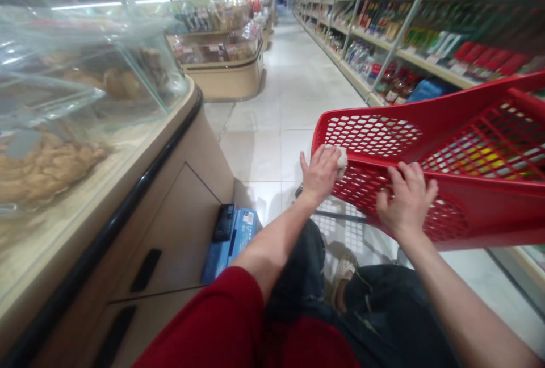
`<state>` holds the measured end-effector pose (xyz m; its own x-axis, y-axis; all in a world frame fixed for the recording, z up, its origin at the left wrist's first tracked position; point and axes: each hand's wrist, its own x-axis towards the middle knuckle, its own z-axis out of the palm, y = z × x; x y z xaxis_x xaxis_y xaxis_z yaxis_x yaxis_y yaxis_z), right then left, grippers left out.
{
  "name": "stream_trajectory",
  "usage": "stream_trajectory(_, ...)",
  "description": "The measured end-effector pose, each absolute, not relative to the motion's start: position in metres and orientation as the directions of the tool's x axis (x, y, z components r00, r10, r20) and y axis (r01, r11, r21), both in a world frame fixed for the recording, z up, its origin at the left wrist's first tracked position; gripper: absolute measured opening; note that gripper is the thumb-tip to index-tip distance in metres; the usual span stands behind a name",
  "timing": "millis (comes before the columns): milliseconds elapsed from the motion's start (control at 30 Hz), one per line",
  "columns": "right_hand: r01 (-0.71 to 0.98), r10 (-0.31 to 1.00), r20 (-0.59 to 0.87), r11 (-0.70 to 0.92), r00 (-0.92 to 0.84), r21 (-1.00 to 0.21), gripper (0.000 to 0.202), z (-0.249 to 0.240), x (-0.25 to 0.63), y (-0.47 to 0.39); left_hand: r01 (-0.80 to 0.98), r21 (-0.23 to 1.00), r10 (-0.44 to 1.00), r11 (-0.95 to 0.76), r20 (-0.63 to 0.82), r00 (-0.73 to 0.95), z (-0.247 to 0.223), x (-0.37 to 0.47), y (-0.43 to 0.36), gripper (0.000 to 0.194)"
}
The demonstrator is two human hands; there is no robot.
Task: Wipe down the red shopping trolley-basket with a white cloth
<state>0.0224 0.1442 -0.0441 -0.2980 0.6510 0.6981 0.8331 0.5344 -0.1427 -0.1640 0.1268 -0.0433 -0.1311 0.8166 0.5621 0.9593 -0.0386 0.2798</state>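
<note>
A red plastic shopping cart with mesh-like holes stands at the right, its narrow end towards the aisle. My left hand is at that end, with its fingers pressing a small white cloth against the rim; the thumb sticks out to the side. Most of the cloth is hidden under the fingers. Further along the near rim, my right hand has its fingers hooked over the top edge and its thumb on the outer side. Some yellow shows through the cart's holes.
At the left runs a wooden display counter with a black bumper and clear bins. A blue box sits on the floor against it. Stocked shelves line the right side. The tiled aisle runs ahead past another display stand.
</note>
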Motion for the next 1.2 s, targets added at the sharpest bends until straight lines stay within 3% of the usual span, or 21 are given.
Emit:
stream_trajectory(133, 0.838, 0.658, 0.697, 0.524, -0.286, -0.151, 0.046, -0.043, 0.02, 0.143, 0.936, 0.233, 0.798, -0.263, 0.597, 0.075, -0.04, -0.142, 0.127, 0.039)
stream_trajectory(233, 0.814, 0.67, 0.684, 0.548, -0.29, -0.191, 0.044, -0.035, 0.018, 0.137, 0.905, 0.303, 0.8, -0.299, 0.596, 0.065, -0.037, -0.136, 0.119, 0.036)
stream_trajectory(367, 0.662, 0.73, 0.655, 0.591, -0.196, -0.461, 0.044, -0.027, 0.004, 0.113, 0.842, 0.489, 0.827, -0.227, 0.554, -0.098, -0.035, -0.123, 0.095, 0.036)
stream_trajectory(433, 0.568, 0.816, 0.567, 0.521, -0.112, -0.637, 0.045, -0.028, -0.006, 0.1, 0.776, 0.596, 0.841, -0.206, 0.513, -0.17, -0.033, -0.112, 0.083, 0.036)
stream_trajectory(567, 0.371, 0.94, 0.333, 0.286, 0.069, -0.883, 0.047, -0.035, -0.013, 0.092, 0.537, 0.807, 0.905, -0.247, 0.39, -0.169, -0.03, -0.103, 0.073, 0.045)
stream_trajectory(667, 0.231, 0.962, 0.241, 0.208, 0.128, -0.951, 0.045, -0.036, -0.007, 0.098, 0.221, 0.957, 0.971, -0.188, 0.215, -0.106, -0.027, -0.11, 0.077, 0.06)
stream_trajectory(733, 0.115, 0.971, 0.208, 0.194, 0.12, -0.974, 0.044, -0.035, -0.002, 0.102, 0.027, 0.997, 0.997, -0.069, 0.07, -0.022, -0.026, -0.116, 0.081, 0.056)
stream_trajectory(833, 0.042, 0.97, 0.214, 0.21, 0.114, -0.977, 0.041, -0.032, -0.001, 0.103, -0.13, 0.99, 0.999, 0.05, -0.046, 0.029, -0.028, -0.12, 0.083, 0.036)
stream_trajectory(900, 0.181, 0.924, 0.346, 0.316, 0.164, -0.931, 0.037, -0.029, -0.003, 0.099, -0.226, 0.973, 0.996, 0.055, -0.069, -0.053, -0.031, -0.12, 0.084, 0.03)
stream_trajectory(967, 0.415, 0.802, 0.582, 0.488, 0.133, -0.768, 0.031, -0.027, -0.008, 0.094, -0.336, 0.941, 0.978, 0.035, -0.102, -0.183, -0.037, -0.122, 0.084, 0.03)
stream_trajectory(1033, 0.567, 0.668, 0.74, 0.641, -0.078, -0.518, 0.028, -0.029, -0.012, 0.088, -0.416, 0.909, 0.944, 0.027, -0.16, -0.289, -0.042, -0.127, 0.085, 0.033)
stream_trajectory(1100, 0.569, 0.604, 0.714, 0.745, -0.354, -0.349, 0.034, -0.037, -0.017, 0.086, -0.464, 0.885, 0.929, 0.044, -0.207, -0.307, -0.045, -0.134, 0.083, 0.033)
stream_trajectory(1200, 0.537, 0.64, 0.54, 0.763, -0.548, -0.359, 0.051, -0.058, -0.022, 0.086, -0.504, 0.846, 0.957, 0.175, -0.266, -0.115, -0.047, -0.143, 0.079, 0.022)
